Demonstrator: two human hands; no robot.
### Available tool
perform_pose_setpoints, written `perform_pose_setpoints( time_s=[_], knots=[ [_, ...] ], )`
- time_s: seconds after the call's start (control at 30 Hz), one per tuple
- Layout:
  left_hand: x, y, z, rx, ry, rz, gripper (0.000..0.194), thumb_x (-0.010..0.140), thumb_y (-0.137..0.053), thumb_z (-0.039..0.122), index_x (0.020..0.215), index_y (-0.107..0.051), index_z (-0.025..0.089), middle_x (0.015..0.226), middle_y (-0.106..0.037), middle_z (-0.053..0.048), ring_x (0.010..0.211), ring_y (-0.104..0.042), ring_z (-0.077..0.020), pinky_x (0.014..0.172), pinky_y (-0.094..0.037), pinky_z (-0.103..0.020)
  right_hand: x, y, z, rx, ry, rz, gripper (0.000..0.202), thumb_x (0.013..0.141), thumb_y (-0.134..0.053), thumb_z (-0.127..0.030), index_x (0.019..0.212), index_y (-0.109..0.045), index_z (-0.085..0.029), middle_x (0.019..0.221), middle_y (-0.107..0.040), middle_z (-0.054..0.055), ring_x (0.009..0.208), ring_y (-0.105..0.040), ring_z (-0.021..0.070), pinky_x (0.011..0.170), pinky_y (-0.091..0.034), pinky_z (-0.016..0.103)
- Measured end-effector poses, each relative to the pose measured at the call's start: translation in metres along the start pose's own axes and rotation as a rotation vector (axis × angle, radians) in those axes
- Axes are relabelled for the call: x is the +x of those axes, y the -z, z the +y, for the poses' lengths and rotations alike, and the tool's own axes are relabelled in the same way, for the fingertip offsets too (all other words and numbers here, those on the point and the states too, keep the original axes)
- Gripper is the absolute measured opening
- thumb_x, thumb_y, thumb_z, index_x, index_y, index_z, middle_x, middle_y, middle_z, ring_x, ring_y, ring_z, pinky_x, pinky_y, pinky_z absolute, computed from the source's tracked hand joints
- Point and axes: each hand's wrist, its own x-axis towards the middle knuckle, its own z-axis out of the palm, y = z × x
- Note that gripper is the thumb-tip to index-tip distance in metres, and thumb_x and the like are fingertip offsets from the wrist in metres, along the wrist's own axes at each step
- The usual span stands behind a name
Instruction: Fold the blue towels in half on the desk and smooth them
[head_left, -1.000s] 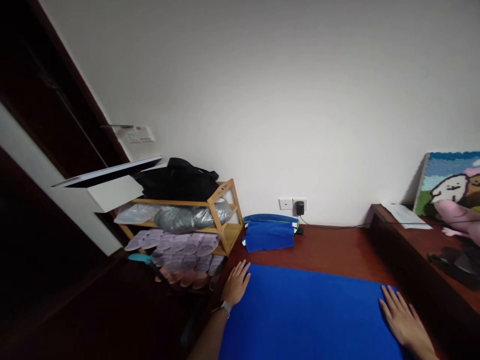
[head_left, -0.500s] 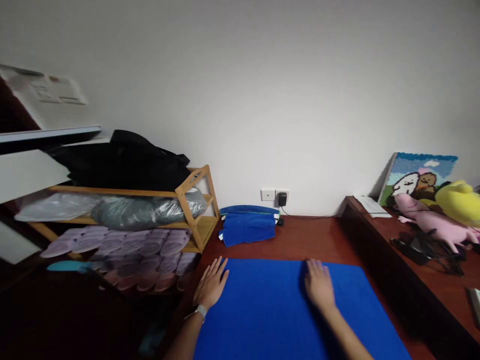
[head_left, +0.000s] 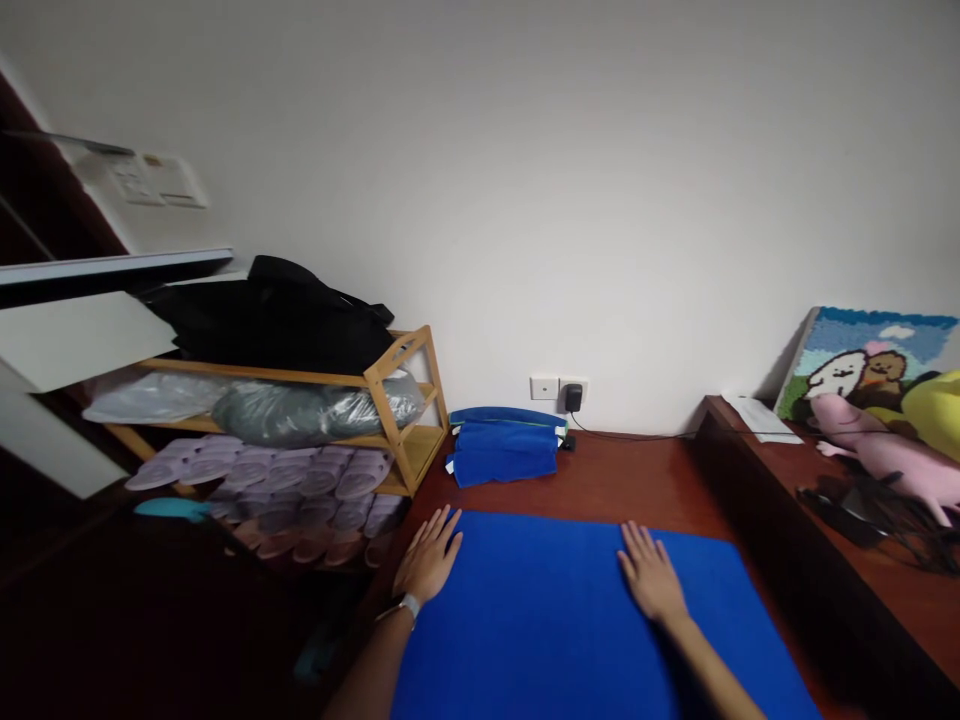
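Note:
A flat blue cloth or mat (head_left: 540, 610) covers the front of the reddish-brown wooden surface. At its far left corner lies my left hand (head_left: 427, 560), fingers stretched out and nothing held; a watch or band circles that wrist. My right hand (head_left: 654, 578) is spread flat over the far edge of the blue sheet, right of its middle, also holding nothing. Beyond the sheet, near the wall, sits a pile of folded blue cloths (head_left: 504, 450) with small white tags. Neither hand touches that pile.
To the left stands a wooden rack (head_left: 409, 430) with a black bag (head_left: 277, 320), plastic-wrapped items and rows of lilac slippers (head_left: 285, 470). A black plug (head_left: 573, 398) trails a cable rightward. On the raised right ledge are a pink plush toy (head_left: 877, 445), cables and a fluffy picture (head_left: 870, 360).
The view has turned slightly left. My right hand, blurred with its fingers close together before, now lies with fingers spread. My left hand stays at the sheet's corner.

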Motion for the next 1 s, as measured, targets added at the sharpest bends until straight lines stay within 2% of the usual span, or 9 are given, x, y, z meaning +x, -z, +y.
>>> perform_pose_setpoints(
  time_s=[0.13,0.23,0.3,0.5,0.63,0.73,0.8,0.87,1.0],
  knots=[
    [0.001,-0.001,-0.001,-0.002,-0.003,0.016,0.054,0.105,-0.033,0.049,0.155,-0.044,0.030,0.165,-0.040,-0.004,0.152,-0.034,-0.0231,0.124,-0.028,-0.046,-0.013,0.008,0.142,-0.061,-0.287,0.052,0.078,0.096,-0.016,-0.056,0.162,-0.023,-0.014,0.170,-0.023,0.008,0.157,-0.016,0.0278,0.126,-0.018,0.051],
    [0.001,0.000,-0.001,0.008,-0.002,0.006,0.054,0.105,-0.032,0.048,0.155,-0.043,0.030,0.164,-0.040,-0.003,0.152,-0.034,-0.0229,0.124,-0.029,-0.046,-0.016,0.005,0.194,-0.027,-0.377,0.099,0.085,0.094,-0.009,-0.059,0.162,-0.022,-0.010,0.170,-0.023,0.012,0.157,-0.018,0.0288,0.127,-0.016,0.052],
    [0.001,0.001,-0.001,0.015,-0.001,-0.005,0.053,0.105,-0.033,0.048,0.155,-0.044,0.030,0.164,-0.041,-0.003,0.152,-0.035,-0.0224,0.124,-0.029,-0.045,-0.016,0.000,0.203,-0.012,-0.378,0.133,0.088,0.093,-0.007,-0.060,0.161,-0.023,-0.008,0.169,-0.024,0.013,0.157,-0.020,0.0294,0.127,-0.015,0.052],
    [-0.001,0.005,0.004,0.018,0.002,0.003,0.053,0.105,-0.033,0.047,0.154,-0.045,0.029,0.163,-0.042,-0.004,0.152,-0.035,-0.0221,0.124,-0.029,-0.045,-0.016,-0.010,0.197,-0.024,-0.372,0.211,0.087,0.092,-0.006,-0.060,0.161,-0.026,-0.011,0.168,-0.029,0.012,0.155,-0.024,0.0291,0.126,-0.016,0.053],
    [-0.003,0.008,0.006,0.026,0.002,-0.003,0.054,0.105,-0.032,0.046,0.154,-0.045,0.027,0.164,-0.042,-0.005,0.152,-0.035,-0.0218,0.124,-0.028,-0.044,-0.017,-0.001,0.198,-0.107,-0.365,0.131,0.084,0.092,-0.010,-0.053,0.159,-0.029,-0.007,0.167,-0.030,0.014,0.153,-0.029,0.0319,0.124,-0.021,0.054],
    [-0.005,0.009,0.007,0.026,0.001,-0.014,0.054,0.106,-0.031,0.047,0.155,-0.043,0.027,0.165,-0.040,-0.005,0.152,-0.034,-0.0215,0.125,-0.028,-0.044,-0.016,0.012,0.175,-0.200,-0.389,0.136,0.080,0.093,-0.014,-0.046,0.156,-0.036,-0.002,0.164,-0.036,0.017,0.152,-0.030,0.0346,0.125,-0.019,0.055],
    [-0.005,0.008,0.007,0.021,0.000,-0.010,0.054,0.106,-0.030,0.048,0.155,-0.043,0.028,0.165,-0.040,-0.004,0.152,-0.034,-0.0216,0.125,-0.028,-0.044,-0.013,0.019,0.133,-0.236,-0.332,0.184,0.077,0.094,-0.016,-0.044,0.155,-0.036,0.000,0.164,-0.035,0.017,0.154,-0.026,0.0338,0.126,-0.014,0.053],
    [-0.006,0.008,0.007,0.010,-0.003,0.005,0.054,0.106,-0.031,0.048,0.155,-0.044,0.029,0.164,-0.040,-0.004,0.152,-0.034,-0.0218,0.125,-0.028,-0.044,-0.008,0.022,0.069,-0.216,-0.156,0.197,0.075,0.096,-0.019,-0.044,0.156,-0.034,-0.001,0.165,-0.032,0.015,0.156,-0.020,0.0313,0.128,-0.009,0.049],
    [-0.007,0.009,0.008,0.003,0.002,0.004,0.053,0.106,-0.032,0.047,0.154,-0.044,0.029,0.165,-0.040,-0.004,0.153,-0.034,-0.0220,0.125,-0.027,-0.045,0.000,0.010,-0.093,-0.020,0.184,0.088,0.071,0.102,-0.014,-0.051,0.161,-0.027,-0.013,0.168,-0.026,0.006,0.157,-0.017,0.0240,0.129,-0.010,0.045]
  ],
)
